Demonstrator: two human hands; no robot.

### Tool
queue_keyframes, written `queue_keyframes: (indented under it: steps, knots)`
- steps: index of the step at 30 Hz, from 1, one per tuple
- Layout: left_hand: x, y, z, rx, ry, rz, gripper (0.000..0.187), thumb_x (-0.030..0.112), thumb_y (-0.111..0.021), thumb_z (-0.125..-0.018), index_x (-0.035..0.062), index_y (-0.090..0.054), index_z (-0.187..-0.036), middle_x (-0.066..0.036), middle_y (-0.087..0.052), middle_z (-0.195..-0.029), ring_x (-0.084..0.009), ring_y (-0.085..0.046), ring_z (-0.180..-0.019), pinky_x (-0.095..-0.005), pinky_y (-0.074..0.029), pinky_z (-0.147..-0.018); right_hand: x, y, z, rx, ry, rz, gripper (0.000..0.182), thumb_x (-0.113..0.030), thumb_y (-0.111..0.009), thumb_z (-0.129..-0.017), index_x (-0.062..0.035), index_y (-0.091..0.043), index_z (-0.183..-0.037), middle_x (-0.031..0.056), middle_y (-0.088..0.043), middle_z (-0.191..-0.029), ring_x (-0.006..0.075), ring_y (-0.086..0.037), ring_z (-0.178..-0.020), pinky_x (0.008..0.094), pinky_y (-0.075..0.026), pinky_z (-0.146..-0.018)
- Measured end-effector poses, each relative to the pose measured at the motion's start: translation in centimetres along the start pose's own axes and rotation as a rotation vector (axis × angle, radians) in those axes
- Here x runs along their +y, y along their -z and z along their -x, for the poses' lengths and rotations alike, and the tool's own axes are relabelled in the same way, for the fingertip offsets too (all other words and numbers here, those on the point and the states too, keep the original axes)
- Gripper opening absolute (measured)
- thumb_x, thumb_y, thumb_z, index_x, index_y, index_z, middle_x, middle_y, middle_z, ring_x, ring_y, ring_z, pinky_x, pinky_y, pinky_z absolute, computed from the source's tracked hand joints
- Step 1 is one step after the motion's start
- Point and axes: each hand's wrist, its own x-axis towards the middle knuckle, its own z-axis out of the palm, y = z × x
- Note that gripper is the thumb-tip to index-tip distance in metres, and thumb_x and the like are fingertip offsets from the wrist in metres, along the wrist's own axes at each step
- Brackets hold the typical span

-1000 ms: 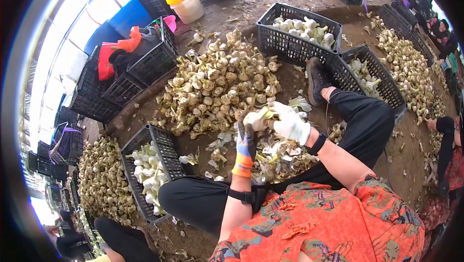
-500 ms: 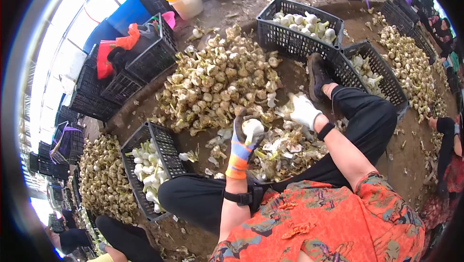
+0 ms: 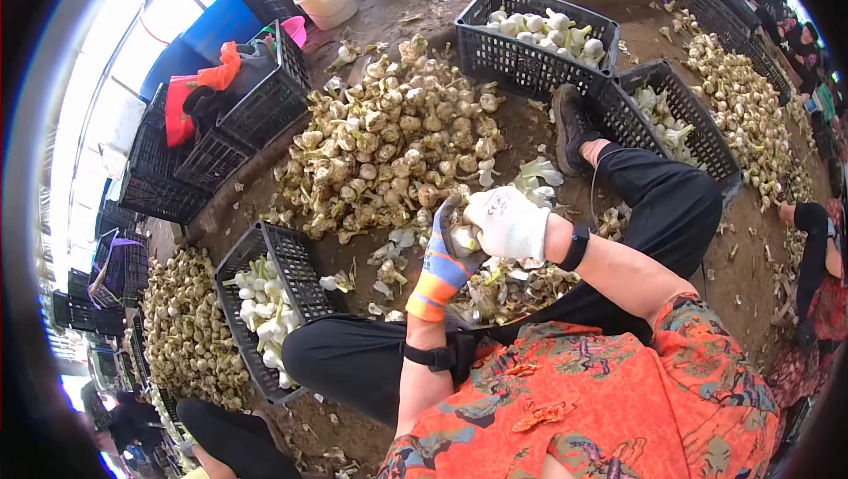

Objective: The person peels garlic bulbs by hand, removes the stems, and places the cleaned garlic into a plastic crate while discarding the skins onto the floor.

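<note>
A pale garlic bulb (image 3: 465,238), partly hidden, sits between my two gloved hands above a heap of shed skins (image 3: 508,289). Wrapped round it from below is my left hand (image 3: 444,260), in a grey, blue and orange striped glove. My right hand (image 3: 510,224), in a white glove, is closed against the bulb's top from the right; its fingertips are largely hidden. Just beyond the right hand is a pale strip of peeled skin (image 3: 539,180). Past my hands rises a large pile of unpeeled garlic bulbs (image 3: 380,139).
A black crate (image 3: 305,271) of white garlic stands by my left knee. Two more crates of garlic, one at the back (image 3: 530,68) and one at right (image 3: 698,117), flank my outstretched foot. Stacked crates (image 3: 256,103) and a white bucket (image 3: 331,2) stand back left. Other people sit at both edges.
My right hand has swung left from beside the skins onto the bulb in my left hand. A pale strip of skin now shows near where it was. The view has shifted slightly.
</note>
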Motion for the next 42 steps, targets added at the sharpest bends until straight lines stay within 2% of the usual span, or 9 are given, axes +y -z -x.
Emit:
queue_keyframes:
  steps: [6, 10, 17, 20, 27, 31, 35, 38, 42]
  knots:
    - [-2.1, 0.5, -0.3, 0.406, 0.126, 0.443, 0.055, -0.005, -0.068, -0.076, 0.0007, -0.046, -0.126, -0.010, -0.059, -0.111, -0.0201, -0.059, -0.099, -0.0328, -0.049, -0.092, 1.3, -1.5, -0.7, 0.277, -0.330, -0.606, 0.016, -0.011, -0.060, -0.078, 0.0017, -0.064, -0.087, 0.0140, -0.063, -0.073, 0.0226, -0.060, -0.064, 0.0353, -0.047, -0.060]
    - [-3.3, -0.8, -0.3, 0.606, 0.206, 0.632, 0.030, 0.010, -0.066, -0.086, 0.0007, -0.057, -0.114, -0.007, -0.064, -0.098, -0.0144, -0.061, -0.085, -0.0287, -0.053, -0.071, -1.3, -3.2, 0.7, 0.280, -0.106, -0.496, 0.020, -0.011, -0.056, -0.075, 0.0001, -0.060, -0.091, 0.0218, -0.060, -0.083, 0.0369, -0.059, -0.080, 0.0418, -0.047, -0.070]
    - [-3.6, 1.6, 0.1, 0.501, 0.220, 1.136, 0.039, 0.035, -0.050, -0.094, 0.0051, -0.052, -0.120, -0.016, -0.054, -0.125, -0.0341, -0.053, -0.114, -0.0519, -0.048, -0.092, 7.1, -6.6, 0.1, 0.415, -0.502, -0.080, 0.022, -0.016, -0.054, -0.074, -0.0029, -0.059, -0.090, 0.0207, -0.061, -0.091, 0.0380, -0.059, -0.086, 0.0438, -0.048, -0.076]
    - [-4.1, 1.8, 0.0, 0.440, 0.168, 1.227, 0.040, 0.038, -0.046, -0.095, 0.0097, -0.052, -0.123, -0.013, -0.052, -0.129, -0.0354, -0.050, -0.118, -0.0566, -0.041, -0.098, 12.9, -8.6, 2.1, -0.162, -0.635, 0.000, 0.033, -0.026, -0.057, -0.079, -0.0012, -0.063, -0.099, 0.0237, -0.064, -0.098, 0.0375, -0.060, -0.096, 0.0421, -0.047, -0.084]
    - [-6.1, 3.6, -0.2, 0.631, 0.233, 1.461, 0.040, 0.040, -0.046, -0.094, 0.0088, -0.055, -0.118, -0.013, -0.061, -0.113, -0.0346, -0.057, -0.106, -0.0553, -0.046, -0.093, 11.7, -12.1, 0.4, 0.126, -0.770, -0.685, 0.027, -0.021, -0.063, -0.079, -0.0013, -0.068, -0.097, 0.0161, -0.069, -0.085, 0.0235, -0.065, -0.080, 0.0328, -0.050, -0.073]
    - [-6.4, 3.6, 0.1, 0.794, 0.275, 1.224, 0.041, 0.044, -0.052, -0.091, 0.0060, -0.056, -0.107, -0.016, -0.061, -0.109, -0.0328, -0.059, -0.102, -0.0536, -0.048, -0.089, 9.0, -10.7, -3.2, 0.053, -0.625, -1.092, 0.025, -0.018, -0.064, -0.082, -0.0003, -0.067, -0.099, 0.0050, -0.068, -0.082, 0.0131, -0.062, -0.077, 0.0285, -0.049, -0.069]
    - [-9.3, 4.0, 1.4, 0.659, 0.169, 0.353, 0.027, 0.026, -0.041, -0.097, 0.0043, -0.057, -0.098, -0.010, -0.059, -0.101, -0.0213, -0.059, -0.093, -0.0305, -0.050, -0.080, 2.9, -8.9, -5.1, -0.033, -0.388, -1.172, 0.027, -0.017, -0.069, -0.081, -0.0023, -0.065, -0.103, 0.0031, -0.067, -0.083, 0.0100, -0.062, -0.074, 0.0241, -0.049, -0.060]
    - [-7.2, 3.5, 1.2, 0.738, 0.182, 0.914, 0.025, 0.026, -0.045, -0.096, 0.0053, -0.058, -0.094, -0.009, -0.059, -0.096, -0.0181, -0.058, -0.086, -0.0307, -0.050, -0.076, 2.2, -10.6, -5.2, 0.054, -0.609, -1.558, 0.019, -0.009, -0.067, -0.078, 0.0010, -0.068, -0.094, 0.0042, -0.066, -0.078, 0.0117, -0.059, -0.066, 0.0262, -0.047, -0.059]
    - [-10.5, 4.3, 3.1, 0.652, 0.127, 0.732, 0.028, 0.033, -0.048, -0.096, 0.0075, -0.057, -0.099, -0.012, -0.062, -0.105, -0.0245, -0.060, -0.092, -0.0382, -0.050, -0.083, 1.8, -12.5, -5.1, -0.061, -0.652, -1.497, 0.011, -0.005, -0.062, -0.078, -0.0009, -0.068, -0.086, 0.0037, -0.065, -0.071, 0.0117, -0.057, -0.061, 0.0262, -0.046, -0.056]
